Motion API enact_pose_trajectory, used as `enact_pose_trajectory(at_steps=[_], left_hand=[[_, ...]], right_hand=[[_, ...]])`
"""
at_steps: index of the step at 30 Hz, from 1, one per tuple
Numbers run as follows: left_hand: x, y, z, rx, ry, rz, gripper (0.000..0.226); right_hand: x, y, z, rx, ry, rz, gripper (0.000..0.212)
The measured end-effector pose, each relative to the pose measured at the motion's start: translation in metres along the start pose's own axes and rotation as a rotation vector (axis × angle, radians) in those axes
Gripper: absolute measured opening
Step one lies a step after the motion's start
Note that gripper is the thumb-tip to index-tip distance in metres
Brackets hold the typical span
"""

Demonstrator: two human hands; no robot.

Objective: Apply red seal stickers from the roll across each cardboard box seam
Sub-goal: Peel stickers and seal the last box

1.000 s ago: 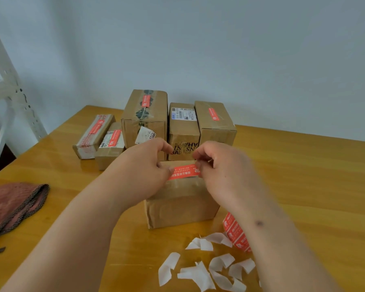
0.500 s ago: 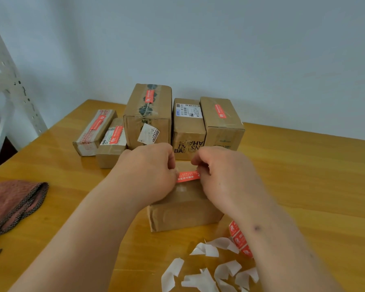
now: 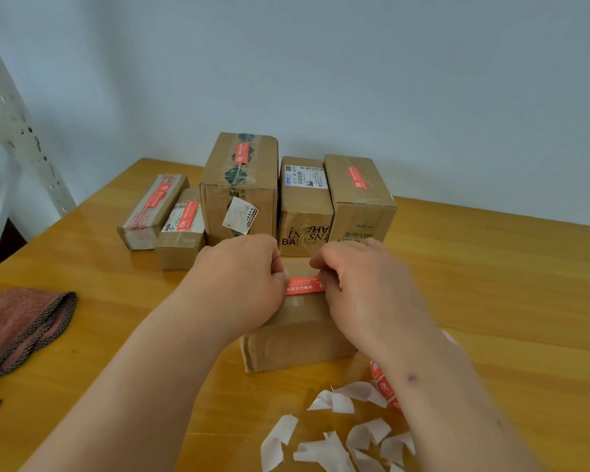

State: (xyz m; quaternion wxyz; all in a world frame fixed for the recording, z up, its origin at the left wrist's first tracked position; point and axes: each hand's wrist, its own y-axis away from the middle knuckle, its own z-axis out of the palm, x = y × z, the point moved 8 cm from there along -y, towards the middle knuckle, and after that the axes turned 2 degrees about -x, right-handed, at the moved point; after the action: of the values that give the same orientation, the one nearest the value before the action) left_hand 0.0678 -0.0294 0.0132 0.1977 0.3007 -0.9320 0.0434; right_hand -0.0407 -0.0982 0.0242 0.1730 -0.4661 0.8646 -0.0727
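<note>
Both hands curl over the near cardboard box [image 3: 297,338] — left hand [image 3: 242,277] and right hand [image 3: 365,287] pinching opposite ends of a red seal sticker [image 3: 304,286] stretched across its top; sticker roll [image 3: 385,386] beside the box, under the right forearm.

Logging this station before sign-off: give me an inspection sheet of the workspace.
Surface: wooden table, glossy, bare at right.
Job's things: near box under both hands, red sticker stretched across its top; sticker roll partly hidden by the right forearm; five boxes at the back, four with stickers on, the labelled box shows none.
Clutter: white backing scraps at the near edge; folded cloth at left.
Grippers: left hand and right hand each pinch a sticker end.
Cables: nothing seen.
Surroundings: plain wall; white rack at left.
</note>
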Motion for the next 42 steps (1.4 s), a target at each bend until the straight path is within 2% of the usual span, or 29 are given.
enact_pose_trajectory(at_steps=[22, 27, 35, 39, 42], left_hand=[[-0.01, 0.005, -0.001, 0.117, 0.063, 0.004, 0.015], [-0.013, 0.006, 0.0, 0.128, 0.097, 0.015, 0.008], [-0.016, 0.009, 0.001, 0.158, 0.104, 0.041, 0.009], [-0.013, 0.013, 0.0, 0.229, 0.105, 0.046, 0.005], [-0.014, 0.01, -0.001, 0.247, 0.1, 0.023, 0.008]], right_hand=[[0.002, -0.002, 0.0, -0.009, -0.106, 0.048, 0.028], [0.013, -0.002, -0.002, 0.04, -0.163, 0.111, 0.04], [0.03, -0.003, -0.014, 0.167, -0.104, 0.187, 0.032], [0.033, -0.007, 0.0, 0.122, -0.151, 0.233, 0.031], [0.04, -0.014, 0.018, 0.003, -0.184, 0.309, 0.047]])
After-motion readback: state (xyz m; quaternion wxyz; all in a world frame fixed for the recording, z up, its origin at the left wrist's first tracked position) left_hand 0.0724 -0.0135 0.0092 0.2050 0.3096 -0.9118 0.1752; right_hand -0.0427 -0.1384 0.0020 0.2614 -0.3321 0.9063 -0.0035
